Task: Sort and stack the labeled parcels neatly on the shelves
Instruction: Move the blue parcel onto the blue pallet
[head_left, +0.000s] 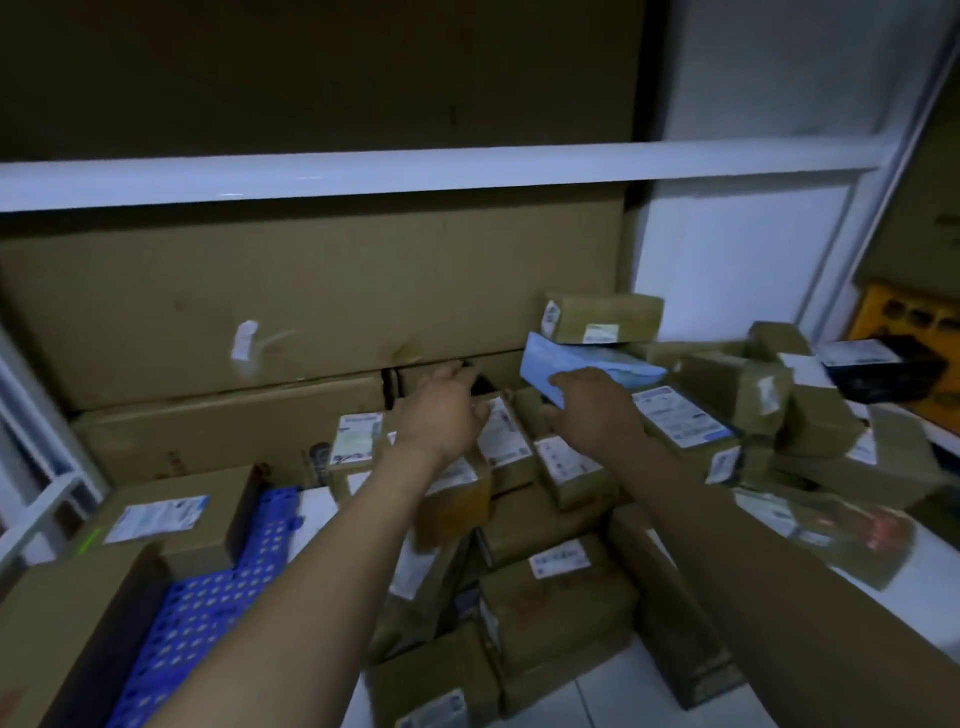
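A heap of brown parcels with white labels (558, 525) lies on the floor in front of a white shelf rail (415, 171). My right hand (597, 405) grips a light blue parcel (582, 364) at its near corner, above the heap. A small brown labeled parcel (602, 318) rests just behind and on top of the blue one. My left hand (447, 410) reaches out over the heap with fingers relaxed and holds nothing; its fingertips are near a dark gap between the big cartons. The view is dim and slightly blurred.
Large flat cartons (311, 296) stand stacked behind the heap under the rail. A blue perforated plastic panel (218, 597) and a labeled box (176, 519) lie at the left. A yellow crate (904, 317) and a dark item sit at the right. White floor tiles show at the bottom.
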